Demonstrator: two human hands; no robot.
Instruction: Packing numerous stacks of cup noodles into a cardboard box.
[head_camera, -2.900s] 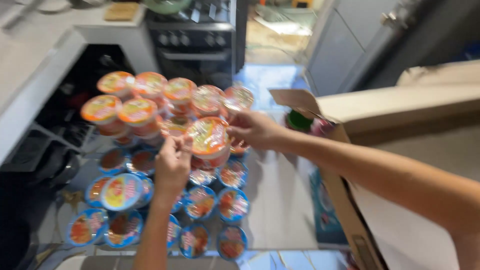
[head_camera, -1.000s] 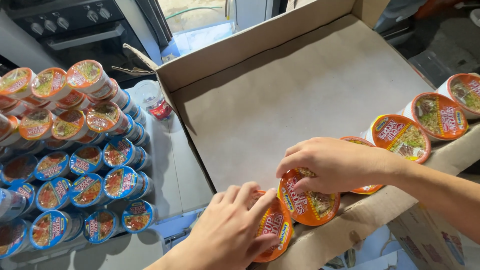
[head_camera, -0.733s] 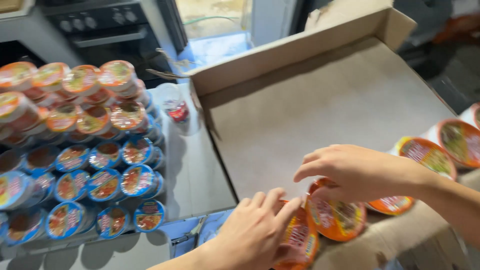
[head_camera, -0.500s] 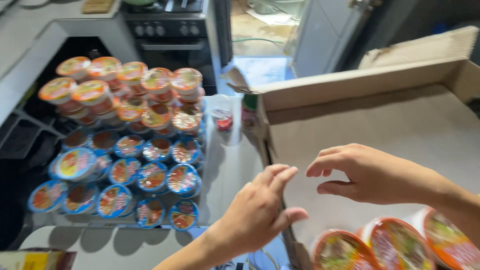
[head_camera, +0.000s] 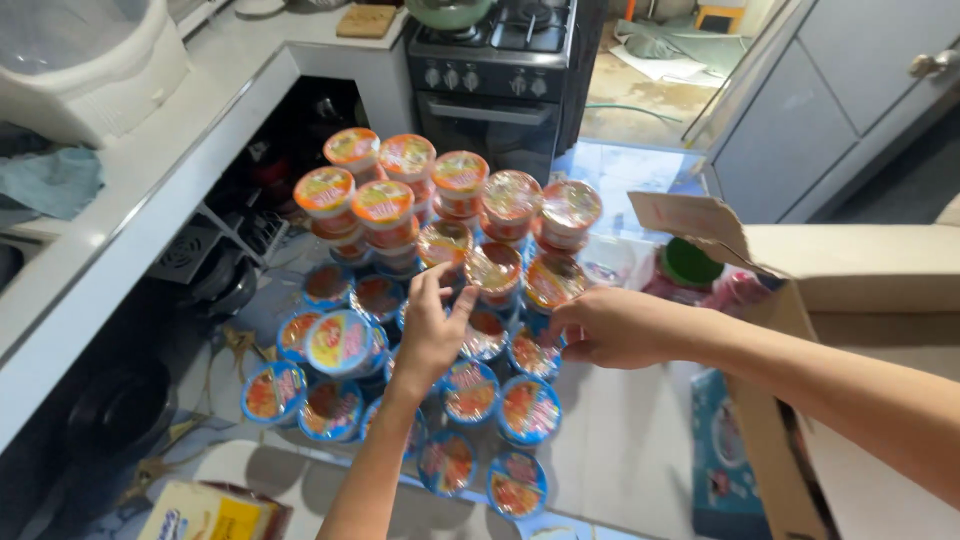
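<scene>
Swung away from the cardboard box (head_camera: 850, 270), back over the noodle cups. Left hand (head_camera: 430, 335) nearer, fingers spread, empty, touching an orange-lidded cup (head_camera: 492, 268); right hand (head_camera: 610, 325) loosely curled beside it.

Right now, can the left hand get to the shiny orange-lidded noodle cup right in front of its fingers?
Probably yes. The left hand is open with fingertips almost at the orange-lidded noodle cup, and nothing lies between them. The right hand stays off to the side.
</scene>
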